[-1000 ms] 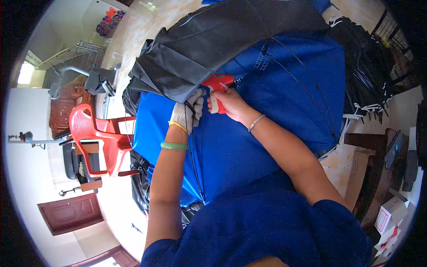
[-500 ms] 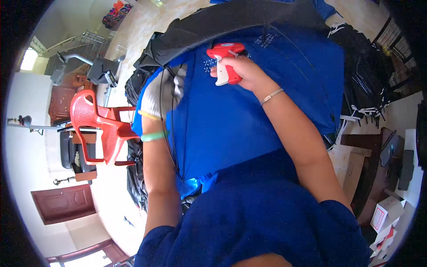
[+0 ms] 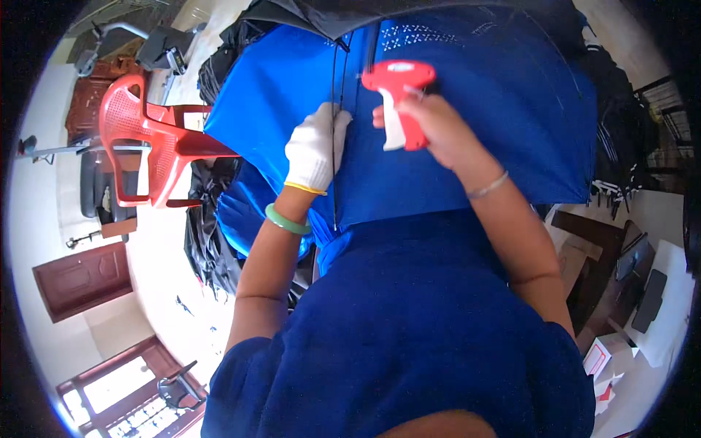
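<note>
A blue umbrella canopy with small white marks lies spread in front of me, and thin dark ribs run along its left part. My left hand, in a white knitted glove with a yellow cuff, is closed round a rib and the cloth beside it; its fingertips are partly hidden. My bare right hand grips a red and white tagging gun by its handle. The gun is held over the canopy, just right of the ribs, its front end pointing left toward them.
A red plastic chair stands close on the left. Black folded umbrellas with white tips are heaped at the right. Black cloth covers the canopy's far side. A white box sits at the lower right.
My left hand has come out from behind the ribs, moving right and nearer, and now holds a rib. The tagging gun has moved right. The canopy has shifted in view.
</note>
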Demonstrator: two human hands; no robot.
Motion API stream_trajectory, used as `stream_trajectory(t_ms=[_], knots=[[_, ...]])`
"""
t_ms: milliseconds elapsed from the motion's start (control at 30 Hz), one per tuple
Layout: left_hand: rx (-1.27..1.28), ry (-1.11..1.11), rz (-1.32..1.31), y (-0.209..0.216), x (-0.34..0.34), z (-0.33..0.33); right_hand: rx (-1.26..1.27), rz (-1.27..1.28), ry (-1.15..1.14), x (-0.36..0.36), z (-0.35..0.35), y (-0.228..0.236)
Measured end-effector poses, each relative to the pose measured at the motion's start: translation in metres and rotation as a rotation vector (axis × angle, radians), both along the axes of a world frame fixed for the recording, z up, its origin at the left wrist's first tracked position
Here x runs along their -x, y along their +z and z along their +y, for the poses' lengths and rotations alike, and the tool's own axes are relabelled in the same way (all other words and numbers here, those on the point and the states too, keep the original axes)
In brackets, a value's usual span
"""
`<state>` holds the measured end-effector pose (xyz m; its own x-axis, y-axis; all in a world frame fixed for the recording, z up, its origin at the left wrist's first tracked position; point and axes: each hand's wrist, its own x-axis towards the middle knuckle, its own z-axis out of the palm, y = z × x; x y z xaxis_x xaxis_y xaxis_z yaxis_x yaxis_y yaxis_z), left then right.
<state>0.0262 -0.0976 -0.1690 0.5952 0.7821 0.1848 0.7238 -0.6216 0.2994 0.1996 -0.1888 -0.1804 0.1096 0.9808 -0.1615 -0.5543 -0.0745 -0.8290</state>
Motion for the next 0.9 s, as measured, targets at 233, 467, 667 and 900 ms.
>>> stream_trajectory(t_ms=[233,467,667,900], knots=[[-0.165,-0.002,0.079,-0.008,-0.014,-0.014,-0.006,-0.295,-0.247,0.049,-0.02,-0.051],[-0.226,-0.012,0.06,-0.011,-0.012,-0.01,0.026,-0.31,-0.168,0.05,-0.02,-0.045],[-0.22,0.004,0.083,-0.012,-0.011,-0.008,0.066,-0.163,-0.164,0.047,-0.02,-0.033],[-0.204,-0.001,0.08,-0.004,-0.01,-0.014,0.098,-0.047,-0.117,0.043,-0.02,-0.023]])
